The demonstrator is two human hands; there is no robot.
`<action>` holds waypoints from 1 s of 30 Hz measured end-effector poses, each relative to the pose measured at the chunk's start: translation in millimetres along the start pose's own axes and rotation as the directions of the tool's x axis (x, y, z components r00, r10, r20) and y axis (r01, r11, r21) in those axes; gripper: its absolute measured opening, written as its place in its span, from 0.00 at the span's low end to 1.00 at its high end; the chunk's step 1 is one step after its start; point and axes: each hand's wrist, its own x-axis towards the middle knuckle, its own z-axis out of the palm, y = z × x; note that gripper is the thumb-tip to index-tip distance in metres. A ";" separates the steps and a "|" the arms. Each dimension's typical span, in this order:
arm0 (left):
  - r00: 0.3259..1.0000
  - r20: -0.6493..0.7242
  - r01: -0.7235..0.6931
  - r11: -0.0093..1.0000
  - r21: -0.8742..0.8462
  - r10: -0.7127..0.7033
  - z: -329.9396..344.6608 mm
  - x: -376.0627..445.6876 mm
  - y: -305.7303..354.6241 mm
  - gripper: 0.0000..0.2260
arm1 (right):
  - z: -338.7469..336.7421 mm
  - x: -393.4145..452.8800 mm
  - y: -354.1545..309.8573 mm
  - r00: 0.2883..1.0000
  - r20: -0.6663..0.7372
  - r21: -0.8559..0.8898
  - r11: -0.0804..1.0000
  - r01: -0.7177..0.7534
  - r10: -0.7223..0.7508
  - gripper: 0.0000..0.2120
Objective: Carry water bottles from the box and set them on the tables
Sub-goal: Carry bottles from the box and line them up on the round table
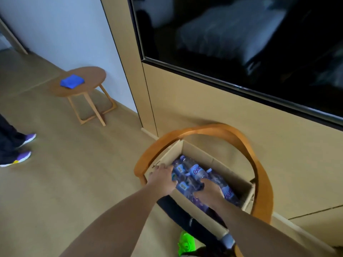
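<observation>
A pale wood floor (61,182) runs from the near left to a white wall at the far left, with a tan panelled wall on the right carrying a dark screen (250,43). Against that panel, an open cardboard box (196,151) sits inside the curved wooden back of a chair (259,164), its flaps standing up at the far and right edges. Inside it, the left hand (163,178) curls its fingers over the end of a water bottle (179,171) by the box's left rim, seemingly gripping it, though blur hides the fingertips. The right hand (208,191) lies deeper among the water bottles (196,172), fingers bent down over one; whether it truly holds it I cannot tell. Both bare forearms reach in from the near edge, crossing the box's near wall. Left of the chair the floor lies open as far as a small round table (92,75) at the far left, which bears a folded blue cloth (72,81). At the left edge stand another person's purple shoes (24,145). A green shoe (186,243) shows below the box.
</observation>
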 end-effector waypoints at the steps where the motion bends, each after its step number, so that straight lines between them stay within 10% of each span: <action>1: 1.000 0.012 -0.001 1.000 -0.010 0.002 -1.7 10.3 -0.7 0.29 | -1.3 9.5 -0.7 1.000 -0.001 0.008 1.000 -0.014 0.014 0.31; 16: 0.895 0.337 -0.330 0.942 0.062 0.291 36.5 142.5 7.8 0.28 | 20.4 62.3 14.6 0.914 0.027 0.213 0.891 -0.402 0.406 0.33; 30: 0.630 0.576 -0.710 0.687 0.155 0.521 117.6 174.5 16.1 0.35 | 12.8 125.0 66.3 0.833 -0.193 0.224 0.850 -0.477 0.519 0.46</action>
